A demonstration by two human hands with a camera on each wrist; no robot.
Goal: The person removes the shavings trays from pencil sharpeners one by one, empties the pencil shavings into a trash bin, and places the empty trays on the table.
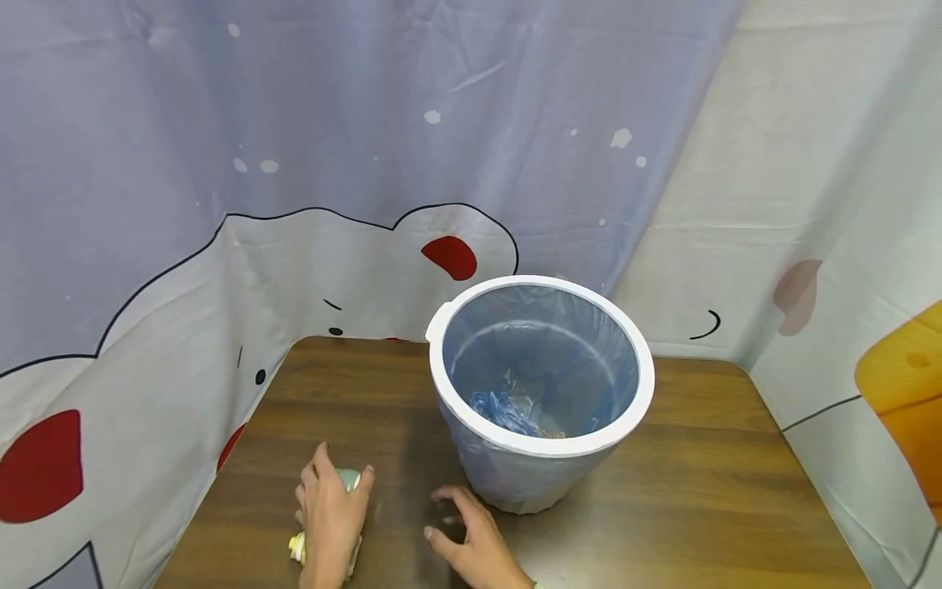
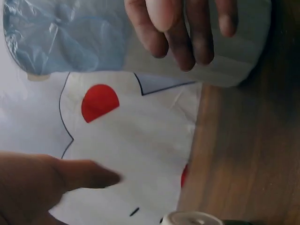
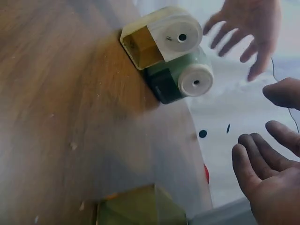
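My left hand (image 1: pixel 331 511) hovers over two desk pencil sharpeners at the table's left, its fingers spread. The right wrist view shows a gap between that hand and them. One is a green pencil sharpener (image 3: pixel 171 75) with a round white end; beside it stands a cream-yellow pencil sharpener (image 3: pixel 180 40) with an amber see-through drawer. In the head view the left hand hides much of both. My right hand (image 1: pixel 474 544) is just left of the bin, fingers loosely bent and holding nothing. A yellowish see-through box (image 3: pixel 140 206) is partly visible beneath it.
A white-rimmed bin (image 1: pixel 640 401) with a thin plastic liner stands on the wooden table (image 1: pixel 706 491), crumpled blue plastic (image 1: pixel 508 409) inside. Small specks (image 3: pixel 73 146) lie on the tabletop. A printed curtain (image 1: pixel 331 123) hangs behind and at the sides.
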